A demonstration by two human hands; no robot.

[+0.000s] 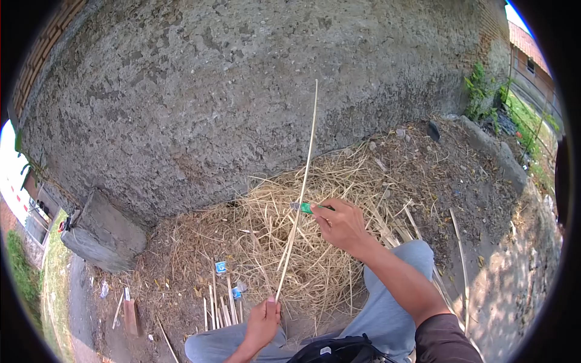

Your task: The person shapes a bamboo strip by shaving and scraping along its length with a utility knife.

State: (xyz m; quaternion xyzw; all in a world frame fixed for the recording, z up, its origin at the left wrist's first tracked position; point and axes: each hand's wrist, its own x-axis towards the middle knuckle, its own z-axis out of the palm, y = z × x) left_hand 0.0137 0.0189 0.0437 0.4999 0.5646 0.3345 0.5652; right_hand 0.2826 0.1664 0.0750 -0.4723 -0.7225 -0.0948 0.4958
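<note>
My left hand [262,322] is closed around the lower end of a long, thin bamboo strip [310,142]. The strip slants upward away from me, its far tip in front of the wall. My right hand [342,225] grips a green utility knife [306,207], whose blade meets the strip around its middle. Below the blade, a thin sliver stands slightly apart from the strip. Beneath both hands lies a heap of pale bamboo shavings [327,272].
A rough grey wall [242,109] rises ahead. Several cut bamboo pieces [224,308] lie by my left knee, near a blue packet [220,267]. A brown-handled tool [130,314] and a concrete block [106,233] are at left; a long stick [460,260] lies at right.
</note>
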